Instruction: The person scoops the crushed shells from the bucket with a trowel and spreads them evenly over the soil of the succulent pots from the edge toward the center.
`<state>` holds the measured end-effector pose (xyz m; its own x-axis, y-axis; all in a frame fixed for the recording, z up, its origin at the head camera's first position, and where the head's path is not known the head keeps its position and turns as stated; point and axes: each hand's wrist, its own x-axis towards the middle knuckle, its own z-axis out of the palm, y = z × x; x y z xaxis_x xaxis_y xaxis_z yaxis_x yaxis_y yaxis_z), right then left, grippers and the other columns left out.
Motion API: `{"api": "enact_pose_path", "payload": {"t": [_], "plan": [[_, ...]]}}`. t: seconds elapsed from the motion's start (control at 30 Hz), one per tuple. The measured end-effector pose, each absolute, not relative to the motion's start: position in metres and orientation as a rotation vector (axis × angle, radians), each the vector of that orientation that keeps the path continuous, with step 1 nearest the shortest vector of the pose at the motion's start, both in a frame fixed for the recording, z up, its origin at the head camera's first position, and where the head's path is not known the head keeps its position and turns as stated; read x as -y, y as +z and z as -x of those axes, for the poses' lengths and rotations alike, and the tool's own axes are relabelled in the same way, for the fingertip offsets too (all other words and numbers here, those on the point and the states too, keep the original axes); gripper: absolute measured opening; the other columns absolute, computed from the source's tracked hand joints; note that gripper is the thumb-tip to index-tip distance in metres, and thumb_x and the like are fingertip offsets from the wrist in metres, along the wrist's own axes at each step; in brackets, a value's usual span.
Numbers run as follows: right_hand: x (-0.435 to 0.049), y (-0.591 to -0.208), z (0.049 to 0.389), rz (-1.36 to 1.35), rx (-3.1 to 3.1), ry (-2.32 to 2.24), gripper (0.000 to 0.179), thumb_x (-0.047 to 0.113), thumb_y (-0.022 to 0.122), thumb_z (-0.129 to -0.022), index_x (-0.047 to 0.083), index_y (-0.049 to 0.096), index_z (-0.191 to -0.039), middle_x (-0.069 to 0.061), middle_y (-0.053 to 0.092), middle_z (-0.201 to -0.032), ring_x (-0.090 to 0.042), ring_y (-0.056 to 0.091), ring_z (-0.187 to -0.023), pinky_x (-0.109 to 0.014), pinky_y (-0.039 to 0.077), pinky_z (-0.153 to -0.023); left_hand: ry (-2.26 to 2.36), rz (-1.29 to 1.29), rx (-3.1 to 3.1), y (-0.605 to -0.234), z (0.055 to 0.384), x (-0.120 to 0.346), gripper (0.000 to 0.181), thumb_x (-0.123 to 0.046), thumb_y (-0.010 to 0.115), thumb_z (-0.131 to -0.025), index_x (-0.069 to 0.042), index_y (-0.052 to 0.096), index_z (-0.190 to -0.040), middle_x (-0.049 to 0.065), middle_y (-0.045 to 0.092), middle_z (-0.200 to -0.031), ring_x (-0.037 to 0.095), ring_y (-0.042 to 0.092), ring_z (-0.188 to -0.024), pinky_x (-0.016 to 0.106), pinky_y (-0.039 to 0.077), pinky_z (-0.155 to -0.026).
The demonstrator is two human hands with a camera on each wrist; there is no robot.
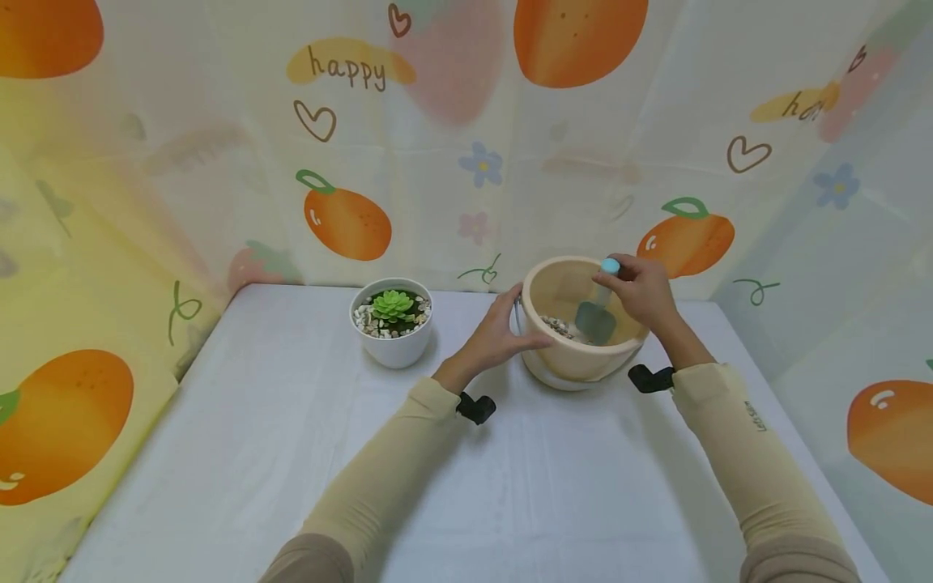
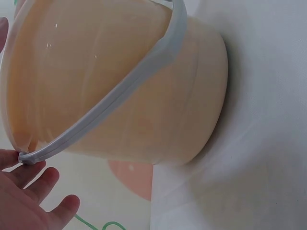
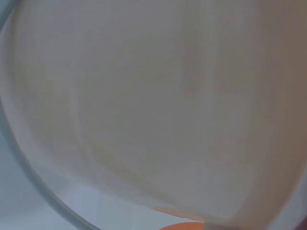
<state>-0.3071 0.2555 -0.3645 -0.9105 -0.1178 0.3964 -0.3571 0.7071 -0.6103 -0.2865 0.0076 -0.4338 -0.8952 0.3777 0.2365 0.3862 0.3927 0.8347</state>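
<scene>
L hand (image 1: 497,332) spread vs bucket rim (image 1: 576,351); R hand (image 1: 645,293) above, pinching shovel (image 1: 595,324) by hdl (image 1: 610,265).

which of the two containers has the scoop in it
The cream bucket on the right, the larger one: the right hand holds the scoop with its blade inside. The white pot on the left has a green succulent instead.
</scene>
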Motion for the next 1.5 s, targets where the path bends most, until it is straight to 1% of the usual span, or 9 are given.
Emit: {"api": "enact_pose_path", "payload": {"t": [0.1,0.17,0.23,0.5,0.6,0.83,1.0,1.2,1.5], "plan": [[-0.252,-0.369,0.306,-0.383,2.635,0.891,0.036,0.02,0.074,-0.087,-0.004,0.068,-0.113,-0.025,0.072,-0.099,-0.035,0.07,-0.086,-0.03,0.056,-0.07,-1.581,0.711,2.614,-0.436,0.287,-0.009,0.103,-0.038,0.082,-0.076,-0.013,0.022,-0.155,0.01,0.035,-0.155,0.024,0.033,-0.142,0.048,0.031,-0.117],[-0.25,-0.372,0.305,-0.384,2.662,0.829,0.037,0.021,0.074,-0.087,-0.004,0.067,-0.113,-0.026,0.072,-0.099,-0.041,0.07,-0.089,-0.044,0.057,-0.074,-1.583,0.703,2.617,-0.437,0.287,-0.01,0.104,-0.037,0.082,-0.076,-0.012,0.021,-0.156,0.01,0.034,-0.155,0.024,0.033,-0.143,0.047,0.031,-0.117],[-0.248,-0.376,0.305,-0.378,2.67,0.79,0.037,0.022,0.073,-0.087,-0.004,0.067,-0.112,-0.026,0.072,-0.099,-0.042,0.07,-0.091,-0.051,0.057,-0.077,-1.594,0.694,2.615,-0.438,0.286,-0.011,0.104,-0.038,0.083,-0.076,-0.012,0.021,-0.156,0.011,0.034,-0.154,0.025,0.033,-0.143,0.047,0.031,-0.117],[-0.233,-0.383,0.31,-0.356,2.565,0.774,0.027,0.021,0.074,-0.087,-0.004,0.068,-0.096,-0.026,0.073,-0.088,-0.041,0.071,-0.086,-0.052,0.056,-0.075,-1.6,0.648,2.65,-0.438,0.284,-0.012,0.105,-0.041,0.081,-0.077,-0.011,0.019,-0.156,0.013,0.031,-0.156,0.027,0.031,-0.145,0.048,0.031,-0.117],[-0.224,-0.382,0.313,-0.351,2.561,0.815,0.026,0.022,0.072,-0.088,-0.003,0.067,-0.093,-0.025,0.073,-0.088,-0.04,0.071,-0.087,-0.051,0.056,-0.077,-1.603,0.624,2.646,-0.437,0.283,-0.012,0.105,-0.041,0.081,-0.077,-0.01,0.02,-0.156,0.014,0.031,-0.156,0.028,0.032,-0.144,0.049,0.031,-0.117],[-0.206,-0.379,0.319,-0.362,2.657,0.93,0.03,0.028,0.065,-0.094,0.0,0.065,-0.105,-0.021,0.071,-0.097,-0.036,0.068,-0.092,-0.047,0.054,-0.08,-1.598,0.63,2.666,-0.436,0.283,-0.013,0.106,-0.046,0.079,-0.078,-0.011,0.017,-0.156,0.014,0.029,-0.157,0.027,0.031,-0.145,0.047,0.031,-0.117],[-0.206,-0.376,0.319,-0.452,2.693,0.981,0.036,0.028,0.063,-0.095,-0.001,0.063,-0.116,-0.022,0.07,-0.107,-0.038,0.068,-0.1,-0.048,0.054,-0.087,-1.622,0.597,2.67,-0.434,0.284,-0.012,0.106,-0.045,0.079,-0.078,-0.01,0.017,-0.156,0.015,0.029,-0.156,0.029,0.032,-0.144,0.049,0.031,-0.117],[-0.217,-0.374,0.316,-0.525,2.757,1.088,0.035,0.028,0.061,-0.097,-0.001,0.061,-0.118,-0.021,0.066,-0.112,-0.039,0.066,-0.105,-0.049,0.054,-0.089,-1.631,0.603,2.656,-0.435,0.286,-0.013,0.103,-0.041,0.08,-0.079,-0.01,0.019,-0.156,0.012,0.029,-0.157,0.028,0.029,-0.146,0.048,0.029,-0.118],[-0.229,-0.369,0.313,-0.566,2.795,1.217,0.036,0.025,0.06,-0.097,-0.004,0.061,-0.118,-0.023,0.067,-0.108,-0.038,0.068,-0.099,-0.043,0.058,-0.084,-1.617,0.632,2.606,-0.435,0.287,-0.014,0.101,-0.038,0.082,-0.077,-0.01,0.023,-0.154,0.012,0.031,-0.156,0.027,0.029,-0.146,0.046,0.028,-0.119]]}}
